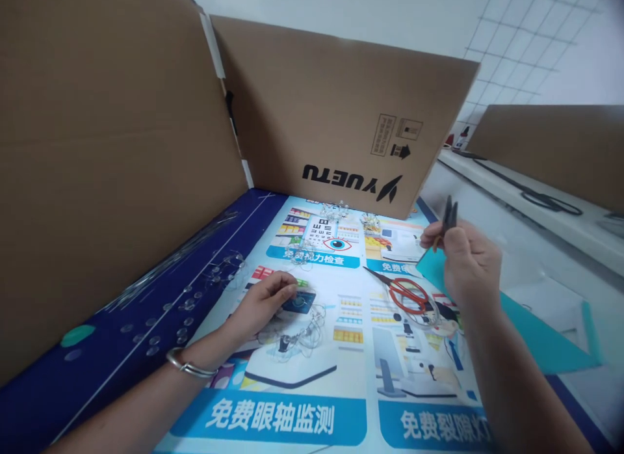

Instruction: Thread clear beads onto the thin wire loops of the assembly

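My right hand (470,262) is raised at the right, its fingers wrapped around small pliers (449,216) whose dark jaws point up, slightly apart. Over the printed sheet, my left hand (266,301) is closed in a pinch; what sits between its fingertips is too small to make out. Just below those fingers lies a tangle of thin looped wire (305,337) with clear pieces. Between the hands rest red-handled scissors (408,295), blades pointing up and left, with a coil of thin wire (431,312) beside the handles.
Cardboard panels (341,103) stand along the back and left. Thin wire lengths (168,265), clear round pieces (181,332) and a green oval (77,335) lie at left. More wire-and-bead clusters (334,211) sit near the back panel. Black-handled scissors (550,201) lie on a ledge at right.
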The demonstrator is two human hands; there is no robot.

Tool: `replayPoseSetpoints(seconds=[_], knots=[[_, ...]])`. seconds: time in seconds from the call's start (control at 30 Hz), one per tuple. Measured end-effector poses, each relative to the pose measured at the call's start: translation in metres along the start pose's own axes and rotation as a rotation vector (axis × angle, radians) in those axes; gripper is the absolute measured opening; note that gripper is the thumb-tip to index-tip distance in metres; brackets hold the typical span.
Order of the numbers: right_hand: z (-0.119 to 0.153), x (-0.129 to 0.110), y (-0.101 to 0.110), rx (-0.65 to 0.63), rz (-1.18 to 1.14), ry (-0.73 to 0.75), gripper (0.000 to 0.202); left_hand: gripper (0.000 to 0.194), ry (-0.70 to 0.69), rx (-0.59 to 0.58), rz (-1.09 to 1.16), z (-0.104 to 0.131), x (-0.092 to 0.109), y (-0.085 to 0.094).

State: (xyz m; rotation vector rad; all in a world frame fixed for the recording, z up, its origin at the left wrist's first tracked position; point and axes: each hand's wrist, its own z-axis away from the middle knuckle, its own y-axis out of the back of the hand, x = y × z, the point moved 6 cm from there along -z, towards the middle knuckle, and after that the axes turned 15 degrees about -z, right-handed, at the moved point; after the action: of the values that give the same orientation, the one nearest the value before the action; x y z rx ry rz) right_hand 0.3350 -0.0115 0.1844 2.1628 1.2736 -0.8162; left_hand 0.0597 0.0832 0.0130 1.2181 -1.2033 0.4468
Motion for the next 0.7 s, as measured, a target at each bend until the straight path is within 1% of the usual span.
replayPoseSetpoints(seconds=[0.1,0.2,0.23,0.3,0.37,0.43,0.5,0.6,0.7], knots=[[0.0,0.001,-0.004,-0.133,0.089,-0.067,0.027,0.02,0.033,0.003,0.035,-0.001,-0.006,0.0],[0.007,0.016,-0.02,-0.345,0.247,-0.156,0.027,0.022,0.045,0.007,0.036,-0.002,-0.011,-0.001],[0.011,0.023,-0.028,-0.437,0.29,-0.186,0.026,0.022,0.048,0.012,0.032,-0.002,-0.012,-0.001],[0.024,0.041,-0.041,-0.583,0.349,-0.239,0.028,0.023,0.049,0.022,0.02,-0.002,-0.013,-0.001],[0.04,0.058,-0.052,-0.671,0.419,-0.279,0.031,0.023,0.041,0.029,0.003,-0.003,-0.012,-0.001],[0.06,0.073,-0.065,-0.765,0.523,-0.254,0.034,0.022,0.031,0.028,-0.008,-0.003,-0.01,-0.001],[0.079,0.082,-0.078,-0.813,0.679,-0.13,0.036,0.022,0.023,0.029,0.004,-0.003,-0.008,-0.001],[0.102,0.092,-0.093,-0.798,0.727,-0.062,0.037,0.02,0.0,0.041,0.018,-0.004,-0.005,-0.002],[0.115,0.098,-0.102,-0.785,0.757,0.01,0.037,0.02,-0.036,0.009,0.077,-0.006,-0.003,-0.005]])
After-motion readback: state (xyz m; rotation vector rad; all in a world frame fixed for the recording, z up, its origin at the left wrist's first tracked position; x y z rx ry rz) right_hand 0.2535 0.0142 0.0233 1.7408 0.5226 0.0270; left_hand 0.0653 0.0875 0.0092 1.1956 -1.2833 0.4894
